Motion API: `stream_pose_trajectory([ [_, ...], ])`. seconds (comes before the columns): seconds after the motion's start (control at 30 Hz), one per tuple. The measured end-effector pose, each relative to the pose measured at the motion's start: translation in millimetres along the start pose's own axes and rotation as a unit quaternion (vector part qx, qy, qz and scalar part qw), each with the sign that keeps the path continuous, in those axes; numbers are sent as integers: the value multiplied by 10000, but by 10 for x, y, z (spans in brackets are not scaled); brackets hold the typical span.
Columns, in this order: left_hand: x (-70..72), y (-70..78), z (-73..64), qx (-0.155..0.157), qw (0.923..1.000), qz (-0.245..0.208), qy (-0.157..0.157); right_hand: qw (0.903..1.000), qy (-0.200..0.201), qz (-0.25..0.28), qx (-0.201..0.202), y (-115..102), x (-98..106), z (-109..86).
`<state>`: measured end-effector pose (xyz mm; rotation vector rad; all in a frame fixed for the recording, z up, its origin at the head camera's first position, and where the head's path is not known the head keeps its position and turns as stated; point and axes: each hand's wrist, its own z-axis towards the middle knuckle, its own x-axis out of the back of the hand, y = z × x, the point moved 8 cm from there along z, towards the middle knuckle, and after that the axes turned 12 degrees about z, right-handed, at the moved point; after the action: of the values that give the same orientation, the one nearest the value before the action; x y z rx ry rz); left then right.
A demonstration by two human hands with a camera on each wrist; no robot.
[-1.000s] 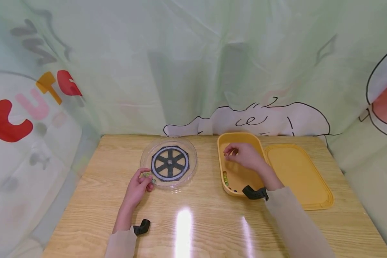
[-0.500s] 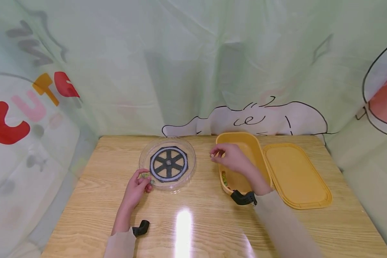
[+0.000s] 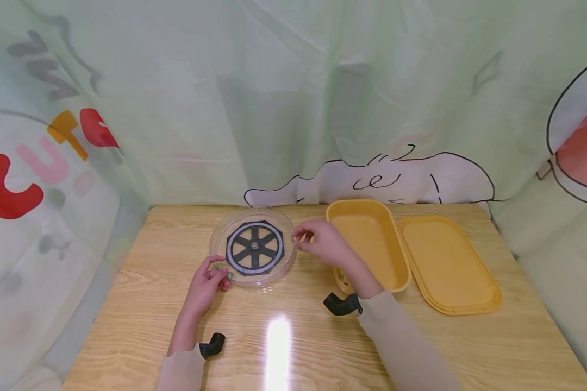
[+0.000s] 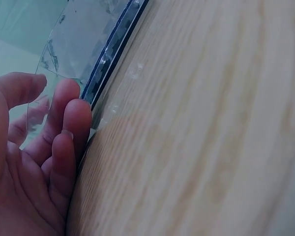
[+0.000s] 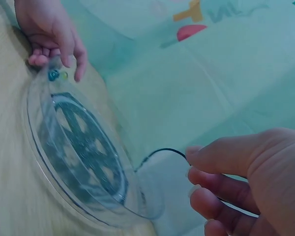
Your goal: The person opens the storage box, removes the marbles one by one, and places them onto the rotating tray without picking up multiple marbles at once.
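A clear round dish (image 3: pixel 287 267) stands on the table, with a dark six-spoked wheel pattern (image 3: pixel 255 246) in its middle. My left hand (image 3: pixel 206 283) holds the near left rim, its fingers curled about the wall. Inside the dish by those fingers lie a blue-green marble (image 5: pixel 53 74) and a yellow-green marble (image 5: pixel 64 75). At the dish's right rim, my right hand (image 3: pixel 325 244) pinches a small shiny marble (image 3: pixel 294 239) between thumb and fingertips. That marble is hidden in the right wrist view.
To the right is a yellow box (image 3: pixel 396 239) with several small marbles (image 3: pixel 341 277) along its near left side, partly hidden by the right arm. Its yellow lid (image 3: pixel 452 266) lies beside it. Behind the wooden table (image 3: pixel 254 336) hangs a printed curtain (image 3: pixel 283 108).
My right hand has lifted a marble out of the yellow box and carried it left to the dish's rim. The left hand has stayed at the dish.
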<state>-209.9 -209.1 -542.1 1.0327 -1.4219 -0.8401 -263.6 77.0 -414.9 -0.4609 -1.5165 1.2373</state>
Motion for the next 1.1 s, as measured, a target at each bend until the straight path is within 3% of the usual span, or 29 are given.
stream_pose_trajectory([
  [0.23,1,-23,-12,-120,9999,-68,53,9998,83,173,-90,39,-210,75],
  [0.47,-36,-47,-13,-33,9999,-123,-59,9994,264,214,-76,47,-310,63],
  [0.57,-33,115,-65,-26,9998,-108,-150,9992,331,181,-136,61,-328,59],
  [0.7,-32,182,-70,16,9996,-142,-227,9987,385,165,-293,99,-364,62],
  [0.83,-21,23,-4,51,9999,-126,-97,9985,367,178,-353,95,-401,63],
  [1.1,-9,27,-13,-64,10000,-29,-39,9983,372,138,-433,107,-434,54],
])
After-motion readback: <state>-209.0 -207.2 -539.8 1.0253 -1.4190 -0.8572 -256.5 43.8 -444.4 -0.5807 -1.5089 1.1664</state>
